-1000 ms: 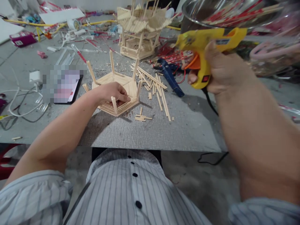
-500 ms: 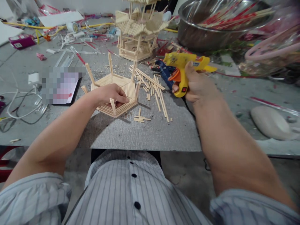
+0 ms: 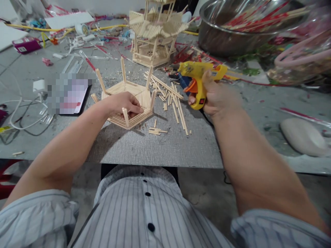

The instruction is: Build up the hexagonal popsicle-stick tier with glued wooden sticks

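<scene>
Inside a six-sided frame built of thin wooden sticks (image 3: 141,121), my left hand (image 3: 126,103) is closed, its fingertips down by the front right wall. Whatever those fingers pinch is hidden. Upright posts rise from the frame's corners around the hand. My right hand (image 3: 213,91) grips a yellow hot glue gun (image 3: 199,70) by its handle, raised above the table with the nozzle pointing left. A finger lies by its orange trigger. Between the frame and the gun lie loose wooden sticks (image 3: 178,106), and a few short cut sticks (image 3: 156,131) lie nearer the front edge.
A tiered stick pagoda (image 3: 155,32) stands behind the frame. To its right is a metal basin (image 3: 222,41) with red-wrapped sticks. A phone (image 3: 74,96) and white cables (image 3: 19,124) lie left. A pale rounded object (image 3: 302,136) sits right, and scraps litter the back.
The glue gun has shifted slightly left and down. My left hand stays inside the stick frame. The whole view has moved a little.
</scene>
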Action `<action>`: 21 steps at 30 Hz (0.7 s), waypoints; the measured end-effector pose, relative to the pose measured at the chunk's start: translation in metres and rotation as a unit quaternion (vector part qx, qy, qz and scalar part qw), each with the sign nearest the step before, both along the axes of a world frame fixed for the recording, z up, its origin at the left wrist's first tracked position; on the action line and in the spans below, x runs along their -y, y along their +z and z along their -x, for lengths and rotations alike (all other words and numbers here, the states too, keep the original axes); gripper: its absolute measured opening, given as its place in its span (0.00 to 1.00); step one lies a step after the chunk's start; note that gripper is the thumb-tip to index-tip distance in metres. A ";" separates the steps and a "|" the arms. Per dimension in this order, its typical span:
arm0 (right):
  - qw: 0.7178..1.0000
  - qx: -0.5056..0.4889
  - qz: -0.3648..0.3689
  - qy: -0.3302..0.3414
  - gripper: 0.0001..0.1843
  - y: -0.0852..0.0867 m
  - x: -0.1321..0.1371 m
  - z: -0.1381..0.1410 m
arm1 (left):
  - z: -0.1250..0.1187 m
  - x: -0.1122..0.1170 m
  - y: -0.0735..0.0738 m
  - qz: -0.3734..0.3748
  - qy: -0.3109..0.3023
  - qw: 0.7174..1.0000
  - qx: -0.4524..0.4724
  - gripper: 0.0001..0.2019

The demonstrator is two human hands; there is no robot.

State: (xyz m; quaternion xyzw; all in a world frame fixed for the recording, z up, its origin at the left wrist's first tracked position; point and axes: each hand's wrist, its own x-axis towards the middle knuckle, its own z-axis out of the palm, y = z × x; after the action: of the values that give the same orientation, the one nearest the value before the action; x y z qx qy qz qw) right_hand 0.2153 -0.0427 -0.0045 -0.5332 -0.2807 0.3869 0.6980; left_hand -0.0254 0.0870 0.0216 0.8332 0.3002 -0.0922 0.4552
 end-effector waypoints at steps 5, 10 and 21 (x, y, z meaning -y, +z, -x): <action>1.000 -0.007 0.000 -0.001 0.16 0.005 0.001 0.004 | 0.001 0.000 0.000 0.007 0.000 1.000 0.008 0.14; 1.000 0.000 -0.005 -0.001 0.16 0.003 0.001 0.002 | 0.000 0.003 0.004 -0.014 -0.002 1.000 -0.003 0.16; 1.000 -0.003 -0.008 0.003 0.17 0.001 0.001 0.001 | -0.001 0.000 0.000 -0.004 -0.005 1.000 0.004 0.15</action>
State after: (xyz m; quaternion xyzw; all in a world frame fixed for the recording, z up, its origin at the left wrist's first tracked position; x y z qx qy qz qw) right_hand 0.2142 -0.0438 -0.0033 -0.5258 -0.2832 0.3880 0.7020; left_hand -0.0249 0.0875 0.0215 0.8369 0.2949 -0.0895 0.4524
